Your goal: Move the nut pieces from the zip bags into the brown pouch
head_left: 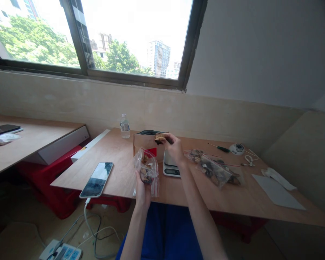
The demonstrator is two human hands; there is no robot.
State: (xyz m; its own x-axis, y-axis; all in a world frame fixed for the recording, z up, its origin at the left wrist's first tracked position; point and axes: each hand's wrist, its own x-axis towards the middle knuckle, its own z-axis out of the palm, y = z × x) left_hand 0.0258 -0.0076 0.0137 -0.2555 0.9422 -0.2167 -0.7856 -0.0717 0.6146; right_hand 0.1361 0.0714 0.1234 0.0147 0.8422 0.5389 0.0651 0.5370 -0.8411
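Clear zip bag gripped upright in left hand, beside scale; right hand pinched dried piece above scale.

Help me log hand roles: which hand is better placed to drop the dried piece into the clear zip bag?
Right. The right hand already pinches the dried piece above the brown paper bag, while the left hand holds the clear zip bag.
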